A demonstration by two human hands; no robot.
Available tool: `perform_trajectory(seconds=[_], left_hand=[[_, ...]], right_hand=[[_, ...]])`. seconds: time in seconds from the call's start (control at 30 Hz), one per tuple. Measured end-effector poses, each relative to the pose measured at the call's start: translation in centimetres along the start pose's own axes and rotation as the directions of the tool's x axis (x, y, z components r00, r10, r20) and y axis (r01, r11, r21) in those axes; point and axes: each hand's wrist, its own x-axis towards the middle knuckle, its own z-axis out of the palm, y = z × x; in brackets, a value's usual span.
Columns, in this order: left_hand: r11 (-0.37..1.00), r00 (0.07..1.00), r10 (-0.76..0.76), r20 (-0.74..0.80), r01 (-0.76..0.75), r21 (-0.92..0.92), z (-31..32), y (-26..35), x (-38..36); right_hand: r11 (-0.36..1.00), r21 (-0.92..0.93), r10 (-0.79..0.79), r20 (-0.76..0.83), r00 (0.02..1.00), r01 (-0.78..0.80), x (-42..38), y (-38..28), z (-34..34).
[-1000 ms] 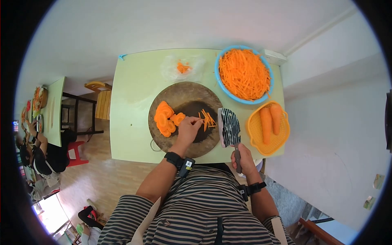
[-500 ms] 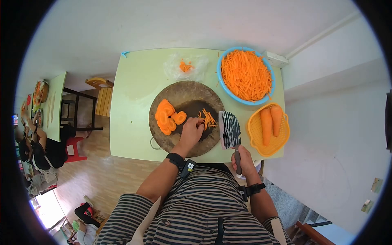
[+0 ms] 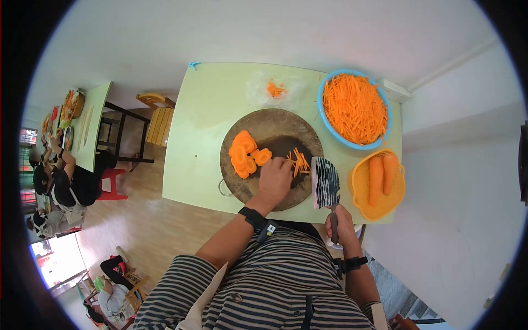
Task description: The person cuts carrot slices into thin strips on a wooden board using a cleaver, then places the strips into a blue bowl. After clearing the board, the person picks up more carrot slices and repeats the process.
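Observation:
My right hand (image 3: 344,224) grips the handle of a cleaver (image 3: 326,184). Bits of white and dark show on its broad blade, which is held over the right edge of a round wooden chopping board (image 3: 258,124). On the board, my left hand (image 3: 275,179) has its fingers bent and close together at a small bunch of carrot strips (image 3: 300,162); the fingertips are partly hidden. Left of that hand lies a pile of carrot slices (image 3: 242,154).
A blue basin (image 3: 320,110) heaped with shredded carrot stands at the back right. Nearer is a yellow basket (image 3: 360,190) with two whole carrots. A plastic bag (image 3: 291,93) with carrot bits lies behind the board. Other people (image 3: 69,179) sit at a table on the left.
My view has turned, so the table and everything on it appear farther right. Against the board, my left hand and the cleaver have hardly moved.

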Motion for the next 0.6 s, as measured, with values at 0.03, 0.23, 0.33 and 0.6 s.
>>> perform_trajectory(seconds=[0.03, 0.23, 0.33, 0.6], left_hand=[[0.991, 0.998, -0.033, -0.047, 0.038, 0.127, -0.2, -0.5, 0.0], [0.928, 0.981, -0.182, -0.06, 0.192, 0.32, -0.4, -5.2, 0.7], [0.929, 0.982, -0.188, -0.011, 0.182, 0.323, -0.7, -5.6, 1.1], [0.961, 0.981, -0.167, -0.102, 0.185, 0.207, -0.5, -5.9, 0.6]], right_hand=[[1.0, -0.013, 0.021, 0.0, 1.0, -0.021, 0.0, 0.0, -0.1], [0.992, -0.123, -0.003, 0.095, 0.995, 0.015, -0.3, -0.4, 0.5], [0.99, -0.138, 0.015, 0.112, 0.994, 0.0, -0.4, -0.5, 0.7], [0.945, -0.324, 0.096, 0.168, 0.981, -0.037, -0.3, -2.5, 1.7]])
